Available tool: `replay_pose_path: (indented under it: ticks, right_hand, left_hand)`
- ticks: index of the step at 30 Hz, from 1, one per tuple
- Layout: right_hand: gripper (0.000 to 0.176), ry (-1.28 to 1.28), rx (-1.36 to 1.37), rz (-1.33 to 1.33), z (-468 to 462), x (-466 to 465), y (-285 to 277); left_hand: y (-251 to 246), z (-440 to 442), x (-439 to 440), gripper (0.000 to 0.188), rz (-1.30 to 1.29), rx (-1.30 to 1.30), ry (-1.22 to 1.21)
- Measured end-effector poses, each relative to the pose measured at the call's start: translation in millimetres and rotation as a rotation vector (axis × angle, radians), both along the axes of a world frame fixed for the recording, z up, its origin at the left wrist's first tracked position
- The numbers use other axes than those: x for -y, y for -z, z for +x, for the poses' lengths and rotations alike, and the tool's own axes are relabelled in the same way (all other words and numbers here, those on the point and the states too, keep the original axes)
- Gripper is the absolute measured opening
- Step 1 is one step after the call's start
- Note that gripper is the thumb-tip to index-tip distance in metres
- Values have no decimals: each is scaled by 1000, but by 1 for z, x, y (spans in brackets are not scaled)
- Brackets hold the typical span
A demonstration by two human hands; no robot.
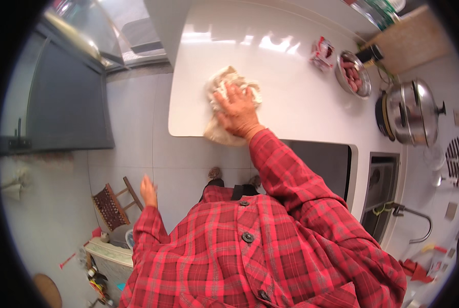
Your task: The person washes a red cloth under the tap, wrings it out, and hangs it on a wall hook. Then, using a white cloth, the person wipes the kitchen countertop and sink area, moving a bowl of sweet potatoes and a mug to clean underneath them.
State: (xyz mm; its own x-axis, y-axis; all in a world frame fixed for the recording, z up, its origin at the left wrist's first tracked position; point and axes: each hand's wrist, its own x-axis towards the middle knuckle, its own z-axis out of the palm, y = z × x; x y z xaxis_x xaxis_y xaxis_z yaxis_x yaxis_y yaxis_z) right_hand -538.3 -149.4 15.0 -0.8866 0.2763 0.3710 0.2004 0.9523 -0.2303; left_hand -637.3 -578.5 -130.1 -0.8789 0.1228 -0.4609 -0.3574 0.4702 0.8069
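Observation:
My right hand (237, 109) lies on a crumpled cream cloth (229, 75), fingers spread, and presses it against the white countertop (283, 104). Part of the cloth hangs over the counter's front edge. My left hand (148, 191) is held out at my left side above the floor, with nothing in it. Below it, to the left, stands a small wooden stool (111, 206) with a woven seat.
At the counter's right are a red-and-white packet (322, 54), a metal bowl (364, 82) of sausage-like pink pieces (351, 75) and a steel steamer pot (418, 111). The sink (379, 192) has a curved faucet (426, 219). A dark grey door panel (67, 96) stands left.

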Motion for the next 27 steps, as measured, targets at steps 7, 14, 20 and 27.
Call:
replay_pose_path:
  ticks: [7, 14, 20, 27]
  right_hand:
    - [54, 576, 54, 71, 139, -138, 17]
    - [52, 822, 116, 154, 308, -201, 40]
    - [48, 1022, 143, 36, 419, -241, 34]
    - [49, 1026, 71, 165, 421, -240, 27]
  left_hand:
    - [81, 120, 168, 73, -330, 421, -68]
    - [47, 148, 52, 65, -434, 206, 578]
    - [-45, 147, -72, 53, -117, 297, 258]
    - [-104, 158, -205, 34, 126, 70, 269]
